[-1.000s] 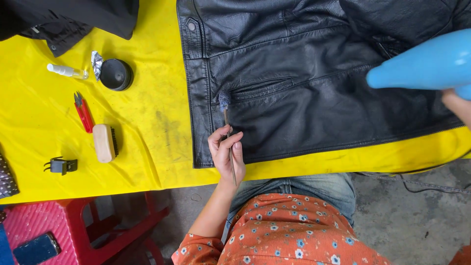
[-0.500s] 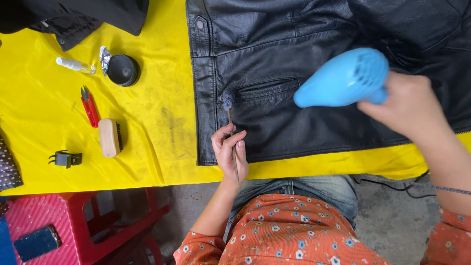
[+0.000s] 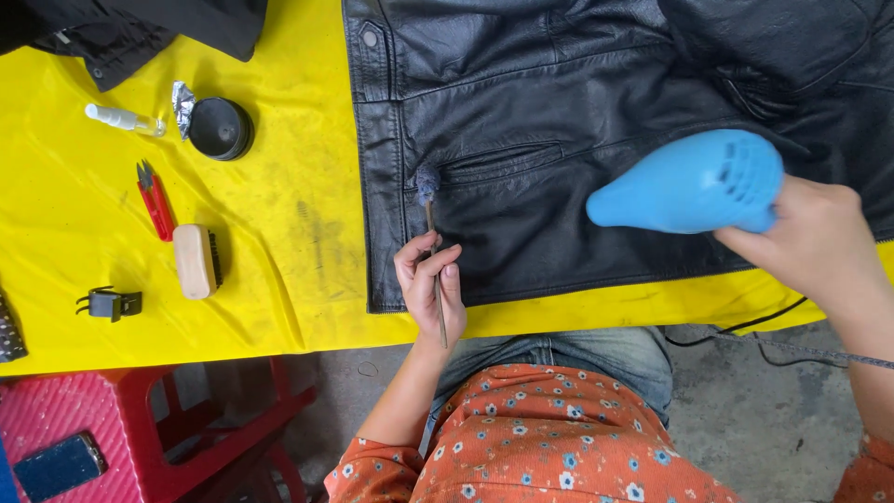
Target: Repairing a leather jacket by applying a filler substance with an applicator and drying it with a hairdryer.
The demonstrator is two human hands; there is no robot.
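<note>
A black leather jacket [image 3: 596, 102] lies spread on a yellow table cover [image 3: 279, 242]. My left hand [image 3: 430, 284] grips a thin brush [image 3: 432, 244] like a pen, its tufted tip touching the jacket at the left end of a pocket slit. My right hand [image 3: 819, 247] holds a blue hair dryer [image 3: 694, 182] over the jacket, nozzle aimed left toward the pocket. A dark cord [image 3: 745, 335] trails off the table edge under that hand.
At the left on the cover lie a round black tin [image 3: 220, 129], a small white bottle [image 3: 121, 118], red snips [image 3: 155, 203], a wooden brush [image 3: 196, 261] and a black clip [image 3: 112, 303]. A red stool [image 3: 140, 428] with a phone stands below.
My right hand has brought the blue dryer in from the right edge to hover over the jacket. The left hand stays at the pocket with the brush.
</note>
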